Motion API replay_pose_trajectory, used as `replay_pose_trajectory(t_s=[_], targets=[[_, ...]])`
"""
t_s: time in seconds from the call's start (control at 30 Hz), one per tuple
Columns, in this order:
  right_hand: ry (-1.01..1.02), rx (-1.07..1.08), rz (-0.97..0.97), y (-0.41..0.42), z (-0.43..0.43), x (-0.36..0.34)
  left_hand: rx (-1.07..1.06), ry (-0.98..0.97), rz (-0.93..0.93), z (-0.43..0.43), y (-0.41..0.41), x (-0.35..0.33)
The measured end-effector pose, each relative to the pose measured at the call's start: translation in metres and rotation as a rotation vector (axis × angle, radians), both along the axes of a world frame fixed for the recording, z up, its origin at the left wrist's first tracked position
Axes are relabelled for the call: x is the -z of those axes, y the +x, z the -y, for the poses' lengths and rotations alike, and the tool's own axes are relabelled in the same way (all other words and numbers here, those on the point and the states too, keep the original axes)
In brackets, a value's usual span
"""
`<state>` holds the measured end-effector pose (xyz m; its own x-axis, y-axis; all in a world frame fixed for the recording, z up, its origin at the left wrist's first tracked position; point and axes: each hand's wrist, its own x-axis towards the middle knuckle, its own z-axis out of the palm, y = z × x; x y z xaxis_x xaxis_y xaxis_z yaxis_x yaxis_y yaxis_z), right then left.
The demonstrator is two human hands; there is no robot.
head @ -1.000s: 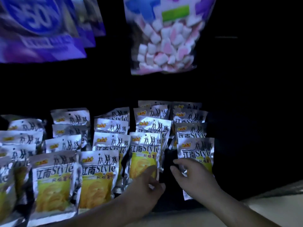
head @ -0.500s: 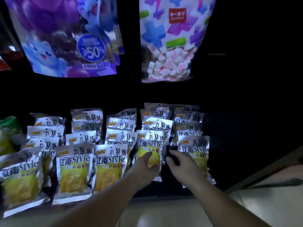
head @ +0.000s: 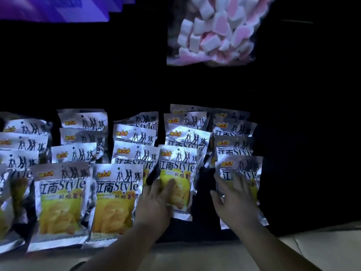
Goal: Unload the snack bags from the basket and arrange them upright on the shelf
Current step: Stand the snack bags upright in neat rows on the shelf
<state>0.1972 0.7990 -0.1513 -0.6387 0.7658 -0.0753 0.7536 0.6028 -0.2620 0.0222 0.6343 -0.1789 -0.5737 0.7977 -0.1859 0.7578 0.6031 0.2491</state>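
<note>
Several silver snack bags with yellow fronts stand upright in rows on a dark shelf (head: 195,234). My left hand (head: 156,202) grips the lower left part of the front snack bag (head: 176,169) in the fourth row from the left, thumb at its edge and fingers on its face. My right hand (head: 232,200) lies with spread fingers flat against the front snack bag (head: 241,165) of the rightmost row, thumb off its left edge. That bag leans slightly. No basket is in view.
A hanging bag of pink and white marshmallows (head: 213,34) and purple bags (head: 58,8) hang above the shelf. More snack bag rows (head: 62,200) fill the left side. The shelf is dark to the right of the last row. A pale floor (head: 312,249) lies below.
The view has moved closer and tilted down, so the hanging bags are cut off at the top. Both hands stay on the same two front bags, and the right hand's fingers have spread.
</note>
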Motion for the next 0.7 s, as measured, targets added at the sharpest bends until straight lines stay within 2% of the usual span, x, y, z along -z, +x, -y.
replay_pose_trajectory(t_s=[0.1, 0.27, 0.37, 0.5, 0.6, 0.7], targets=[[-0.156, -0.057, -0.112, -0.022, 0.012, -0.003, 0.015, 0.095, 0.010, -0.004, -0.004, 0.010], [-0.426, -0.009, -0.256, -0.060, 0.027, 0.004, 0.080, 0.176, 0.021, -0.009, -0.010, 0.021], [-0.450, 0.010, -0.326, -0.071, 0.026, 0.013, 0.097, 0.241, 0.072, -0.010, -0.020, 0.026], [-0.457, 0.041, -0.385, -0.077, 0.020, 0.018, 0.017, 0.288, 0.232, -0.018, -0.025, 0.030], [-0.564, 0.105, -0.413, -0.082, 0.016, 0.018, -0.021, 0.269, 0.360, -0.026, -0.020, 0.030], [-0.689, 0.146, -0.457, -0.085, 0.011, 0.017, -0.005, 0.279, 0.358, -0.027, -0.020, 0.028]])
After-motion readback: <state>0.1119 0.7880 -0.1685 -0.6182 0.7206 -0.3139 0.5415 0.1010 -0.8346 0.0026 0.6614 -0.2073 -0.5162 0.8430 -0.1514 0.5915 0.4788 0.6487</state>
